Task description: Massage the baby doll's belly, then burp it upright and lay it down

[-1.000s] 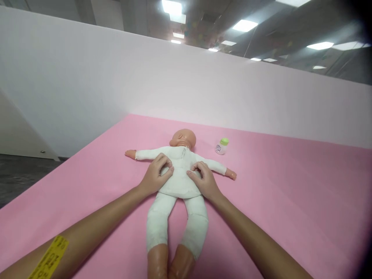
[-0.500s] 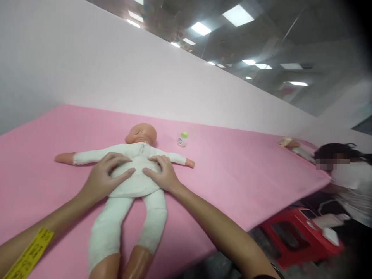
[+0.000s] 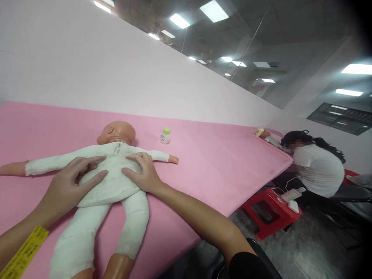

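A baby doll [image 3: 112,184] lies face down on a pink-covered table [image 3: 209,170], its cloth body white and its head, hands and feet of tan plastic. The head is turned to the left and both arms stretch sideways. My left hand [image 3: 74,178] rests on the left side of the doll's back, fingers spread and thumb pointing inward. On the right side of the back lies my right hand [image 3: 143,172], its fingers and thumb apart too. Neither hand grasps anything. Beyond the doll's right-hand arm stands a small clear bottle with a green cap [image 3: 165,136].
A white wall with a mirror or glass above runs along the table's back. At the far right, a person in a white top [image 3: 316,166] leans over the table's end near another doll [image 3: 264,134]. A red stool [image 3: 266,211] bearing a bottle and small items stands beside the table.
My view has swung to the right, so everything appears shifted left and more of the other person shows. Both hands stay on the doll's back in nearly the same place.
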Motion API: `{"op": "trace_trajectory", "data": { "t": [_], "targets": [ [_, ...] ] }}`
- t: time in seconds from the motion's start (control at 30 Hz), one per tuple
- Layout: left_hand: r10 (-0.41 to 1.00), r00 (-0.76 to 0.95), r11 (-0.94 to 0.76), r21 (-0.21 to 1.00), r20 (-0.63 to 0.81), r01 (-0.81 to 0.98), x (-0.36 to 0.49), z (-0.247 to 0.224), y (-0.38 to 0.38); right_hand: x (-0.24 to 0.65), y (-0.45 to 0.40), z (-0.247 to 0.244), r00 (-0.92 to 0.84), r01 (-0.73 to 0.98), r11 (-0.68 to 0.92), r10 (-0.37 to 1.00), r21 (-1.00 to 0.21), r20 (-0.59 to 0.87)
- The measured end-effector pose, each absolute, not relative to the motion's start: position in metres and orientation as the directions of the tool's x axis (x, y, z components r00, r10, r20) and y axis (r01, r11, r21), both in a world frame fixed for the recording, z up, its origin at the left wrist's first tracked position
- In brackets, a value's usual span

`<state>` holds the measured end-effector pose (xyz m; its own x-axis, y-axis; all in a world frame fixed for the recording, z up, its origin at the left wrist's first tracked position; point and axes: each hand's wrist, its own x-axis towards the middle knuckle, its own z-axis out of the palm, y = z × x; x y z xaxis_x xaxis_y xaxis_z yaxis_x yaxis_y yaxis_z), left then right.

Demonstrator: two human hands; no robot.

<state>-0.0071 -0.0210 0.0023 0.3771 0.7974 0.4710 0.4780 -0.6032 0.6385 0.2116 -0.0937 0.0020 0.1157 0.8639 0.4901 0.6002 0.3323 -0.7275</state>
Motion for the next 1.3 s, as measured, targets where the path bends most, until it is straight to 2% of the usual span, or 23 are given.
{"op": "trace_trajectory", "data": {
  "t": [0.17,0.4,0.63,0.83,0.97,1.3],
  "targets": [
    [0.807,0.382,-0.587,0.680,0.450,0.438,-0.008,0.001,-0.020,0.213,-0.092,0.001,0.118,0.566,0.337,0.870,-0.753,0.478],
    [0.770,0.373,-0.638,0.645,0.517,0.421,-0.009,0.003,-0.022,0.209,-0.093,-0.002,0.109,0.551,0.389,0.843,-0.738,0.526],
    [0.759,0.426,-0.639,0.689,0.493,0.341,-0.013,0.000,-0.019,0.209,-0.088,-0.004,0.134,0.569,0.342,0.858,-0.748,0.495],
    [0.732,0.411,-0.665,0.699,0.543,0.262,-0.013,0.000,-0.028,0.204,-0.094,-0.011,0.120,0.489,0.421,0.835,-0.764,0.537],
    [0.739,0.382,-0.655,0.724,0.554,0.217,-0.013,0.001,-0.038,0.207,-0.096,-0.022,0.102,0.488,0.401,0.856,-0.775,0.507],
    [0.759,0.373,-0.636,0.730,0.534,0.250,-0.016,-0.008,-0.045,0.215,-0.099,-0.032,0.065,0.551,0.331,0.898,-0.766,0.434]
  ]
}}
